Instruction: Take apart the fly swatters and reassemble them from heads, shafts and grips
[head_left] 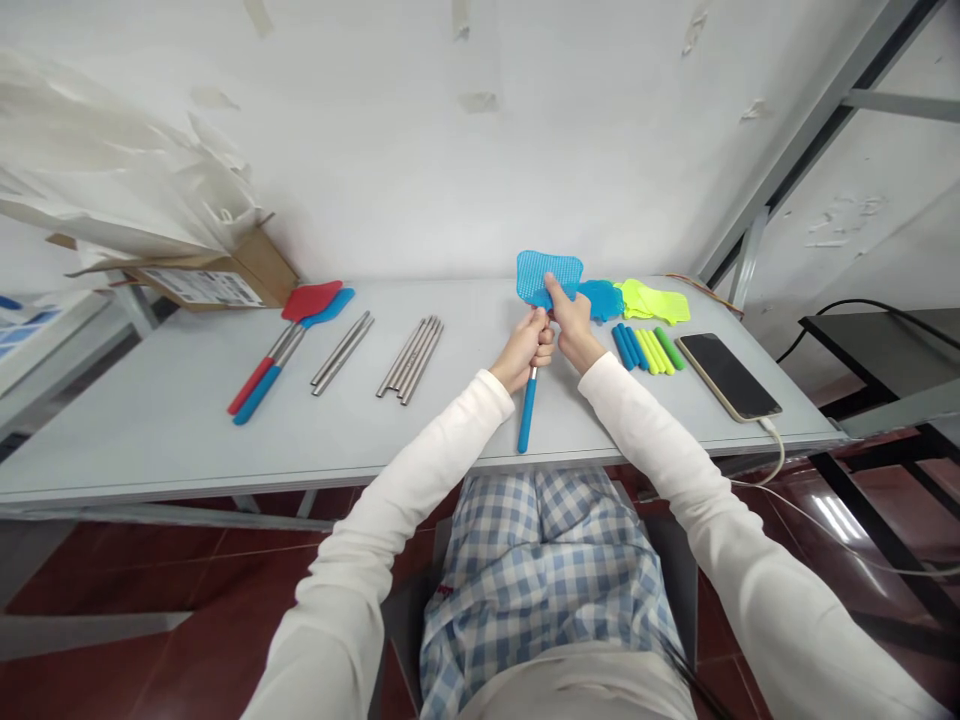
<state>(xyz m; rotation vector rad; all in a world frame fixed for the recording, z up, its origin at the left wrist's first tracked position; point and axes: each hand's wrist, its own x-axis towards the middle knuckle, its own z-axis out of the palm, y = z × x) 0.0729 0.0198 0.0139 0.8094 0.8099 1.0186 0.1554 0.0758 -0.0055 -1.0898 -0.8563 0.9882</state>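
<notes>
Over the middle of the table, both hands are on a fly swatter with a blue mesh head (549, 277), a metal rod and a blue grip (527, 415). My left hand (529, 352) is closed round the rod just below the head. With thumb on top, my right hand (570, 318) pinches the lower part of the mesh. Just right of it lie loose blue swatter heads (602, 299) and yellow-green swatter heads (652, 301). Below those sit blue grips (628, 347), yellow-green grips (655, 352) and a green grip (670, 348).
Loose metal rods (411, 360) lie left of my hands, with two more rods (342, 353) beyond. Red and blue fly swatters (285, 345) rest farther left, by a cardboard box (225, 275). A phone (729, 376) with a white cable lies at the right end of the table (187, 440).
</notes>
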